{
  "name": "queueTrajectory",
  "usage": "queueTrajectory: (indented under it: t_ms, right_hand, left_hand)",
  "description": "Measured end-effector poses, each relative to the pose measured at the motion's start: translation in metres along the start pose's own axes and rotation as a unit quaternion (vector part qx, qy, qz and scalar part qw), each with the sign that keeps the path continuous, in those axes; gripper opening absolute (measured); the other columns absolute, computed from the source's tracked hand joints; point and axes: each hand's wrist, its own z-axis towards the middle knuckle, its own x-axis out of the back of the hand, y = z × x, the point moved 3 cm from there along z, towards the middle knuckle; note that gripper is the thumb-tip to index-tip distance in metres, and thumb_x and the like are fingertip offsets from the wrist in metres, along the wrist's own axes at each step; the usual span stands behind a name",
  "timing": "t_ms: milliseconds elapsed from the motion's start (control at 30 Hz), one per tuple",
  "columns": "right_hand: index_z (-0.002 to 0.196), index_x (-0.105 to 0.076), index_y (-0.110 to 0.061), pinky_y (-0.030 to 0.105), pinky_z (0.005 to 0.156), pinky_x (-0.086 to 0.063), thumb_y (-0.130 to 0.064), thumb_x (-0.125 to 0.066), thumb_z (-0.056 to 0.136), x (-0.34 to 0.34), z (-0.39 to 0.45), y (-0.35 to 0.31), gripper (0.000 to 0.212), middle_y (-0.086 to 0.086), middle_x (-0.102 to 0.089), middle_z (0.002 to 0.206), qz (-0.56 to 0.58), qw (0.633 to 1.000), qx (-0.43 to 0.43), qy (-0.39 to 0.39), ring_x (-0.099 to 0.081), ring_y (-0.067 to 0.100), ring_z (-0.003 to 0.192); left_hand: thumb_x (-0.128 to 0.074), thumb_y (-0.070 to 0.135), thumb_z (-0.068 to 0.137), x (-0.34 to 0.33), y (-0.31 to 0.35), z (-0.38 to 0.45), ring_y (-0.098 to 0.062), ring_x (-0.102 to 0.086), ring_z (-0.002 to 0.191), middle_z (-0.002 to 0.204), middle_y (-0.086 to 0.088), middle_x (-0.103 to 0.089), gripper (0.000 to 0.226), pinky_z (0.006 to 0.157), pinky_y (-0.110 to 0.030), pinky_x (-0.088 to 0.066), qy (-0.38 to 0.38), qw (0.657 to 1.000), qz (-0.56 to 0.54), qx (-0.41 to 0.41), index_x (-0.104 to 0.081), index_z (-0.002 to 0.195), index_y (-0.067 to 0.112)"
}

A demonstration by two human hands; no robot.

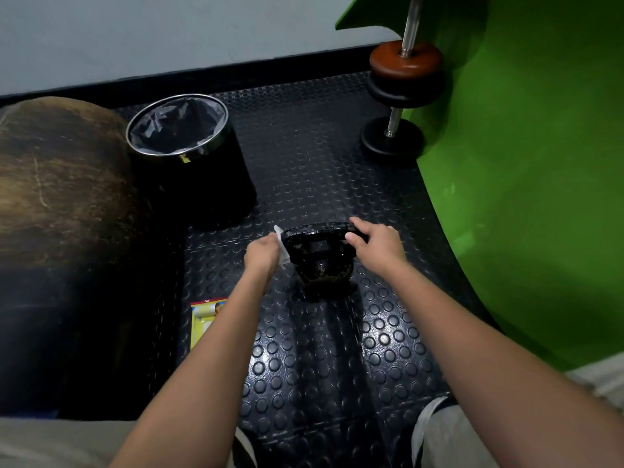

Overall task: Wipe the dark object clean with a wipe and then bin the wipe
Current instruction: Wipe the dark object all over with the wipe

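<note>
- Ball [60, 204]: large, brown and worn, far left; not part of the task.
- Bin [189, 157]: black with a chrome rim and a grey liner, mouth open upward. It stands far-left of the hands, nearer the left hand than the right.
- Packet [206, 320]: yellow and red, flat on the floor mat [324, 359], near-left, partly hidden by the left forearm.
- Left hand [263, 253]: fingers curled round a white wipe [282, 246], pressing it against the left end of the handle.
- Kettlebell [322, 261]: the dark object, glossy black, standing on the mat at centre, just beyond both hands. Its handle's long axis runs left to right, so each hand meets one end.
- Right hand [374, 243]: fingers and thumb curled over the right end of the handle, gripping it to steady the weight.
- Barbell [403, 86]: far right, upright, red-brown and black plates on a steel bar; well apart from the hands.
- Green wall [526, 163]: curved panel along the right side.
- Judgement: wiping appears under way; a stroke rightward along the handle looks natural. Binning likely falls to the left hand, which holds the wipe and lies nearer the bin.
</note>
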Motion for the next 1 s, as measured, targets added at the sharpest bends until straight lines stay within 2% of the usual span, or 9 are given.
queueTrajectory:
  t_ms: [100, 233, 333, 467, 533, 633, 800, 900, 1000]
  right_hand:
    - [0.147, -0.049, -0.030, 0.040, 0.120, -0.022, -0.034, -0.056, 0.101, 0.000, 0.000, 0.000, 0.047, -0.007, -0.049, 0.150, 0.004, 1.000, -0.002, 0.002, -0.022, 0.026, 0.149]
    - [0.147, -0.049, -0.030, 0.040, 0.120, -0.020, -0.034, -0.055, 0.101, 0.000, -0.002, -0.002, 0.046, -0.008, -0.049, 0.150, -0.002, 1.000, 0.000, 0.002, -0.022, 0.027, 0.149]
    - [0.148, -0.048, -0.029, 0.039, 0.119, -0.022, -0.034, -0.055, 0.101, 0.002, -0.002, -0.002, 0.047, -0.007, -0.050, 0.150, -0.005, 1.000, 0.004, 0.001, -0.024, 0.026, 0.147]
    - [0.147, -0.048, -0.030, 0.041, 0.120, -0.022, -0.034, -0.055, 0.101, 0.001, -0.001, -0.001, 0.047, -0.007, -0.049, 0.150, 0.002, 1.000, 0.001, 0.000, -0.022, 0.027, 0.149]
    - [0.147, -0.048, -0.030, 0.041, 0.120, -0.022, -0.034, -0.055, 0.101, 0.001, -0.001, -0.001, 0.047, -0.007, -0.049, 0.150, 0.006, 1.000, 0.003, -0.001, -0.022, 0.027, 0.149]
    - [0.147, -0.049, -0.029, 0.040, 0.119, -0.023, -0.034, -0.055, 0.101, 0.000, -0.001, 0.000, 0.047, -0.006, -0.050, 0.149, 0.006, 1.000, 0.008, 0.003, -0.024, 0.026, 0.147]
    - [0.147, -0.049, -0.030, 0.041, 0.120, -0.023, -0.035, -0.055, 0.101, -0.001, 0.001, 0.001, 0.047, -0.006, -0.050, 0.149, 0.006, 1.000, 0.004, 0.001, -0.024, 0.026, 0.148]
    - [0.147, -0.048, -0.030, 0.041, 0.120, -0.022, -0.035, -0.055, 0.101, -0.002, 0.001, 0.001, 0.047, -0.007, -0.049, 0.150, 0.005, 1.000, 0.003, -0.001, -0.023, 0.027, 0.149]
    - [0.147, -0.049, -0.030, 0.042, 0.121, -0.023, -0.034, -0.055, 0.101, -0.002, 0.001, 0.001, 0.047, -0.008, -0.049, 0.150, 0.008, 1.000, 0.003, 0.001, -0.023, 0.026, 0.148]
  left_hand:
    - [-0.044, 0.033, 0.095, -0.003, 0.031, -0.018, -0.019, -0.045, 0.057, 0.057, 0.001, -0.049, 0.042, 0.052, -0.028, -0.035, 0.042, 0.977, 0.146, -0.152, -0.044, 0.057, 0.015]
    - [-0.042, 0.029, 0.090, -0.014, 0.058, -0.027, -0.021, -0.052, 0.055, 0.058, -0.008, -0.061, 0.039, 0.053, -0.029, -0.043, -0.007, 0.920, 0.284, -0.269, -0.058, 0.064, 0.005]
    - [-0.043, 0.028, 0.089, -0.019, 0.062, -0.027, -0.018, -0.054, 0.056, 0.058, -0.005, -0.061, 0.035, 0.055, -0.029, -0.045, -0.030, 0.913, 0.283, -0.293, -0.060, 0.064, 0.010]
    - [-0.050, 0.043, 0.093, -0.007, 0.031, -0.011, -0.007, -0.059, 0.072, 0.077, -0.002, -0.071, 0.036, 0.074, -0.029, -0.050, -0.050, 0.972, 0.116, -0.200, -0.070, 0.081, 0.015]
    - [-0.050, 0.048, 0.094, -0.002, 0.014, -0.003, -0.009, -0.061, 0.092, 0.096, 0.007, -0.070, 0.037, 0.088, -0.031, -0.048, -0.057, 0.989, 0.041, -0.133, -0.073, 0.103, 0.021]
    - [-0.047, 0.054, 0.092, -0.001, -0.004, 0.002, -0.017, -0.061, 0.105, 0.116, 0.004, -0.066, 0.050, 0.101, -0.039, -0.045, -0.059, 0.997, -0.033, -0.031, -0.067, 0.122, 0.019]
    - [-0.038, 0.044, 0.098, -0.003, -0.011, 0.001, -0.035, -0.065, 0.090, 0.091, -0.012, -0.069, 0.044, 0.089, -0.044, -0.052, -0.012, 0.999, -0.033, 0.025, -0.064, 0.088, 0.010]
    - [-0.037, 0.037, 0.098, -0.003, 0.013, -0.015, -0.024, -0.053, 0.071, 0.068, -0.003, -0.056, 0.042, 0.059, -0.030, -0.039, 0.077, 0.984, 0.110, -0.120, -0.050, 0.065, 0.017]
    - [-0.041, 0.035, 0.095, -0.010, 0.034, -0.033, -0.015, -0.047, 0.055, 0.053, 0.004, -0.052, 0.041, 0.050, -0.028, -0.036, 0.055, 0.942, 0.195, -0.267, -0.053, 0.062, 0.014]
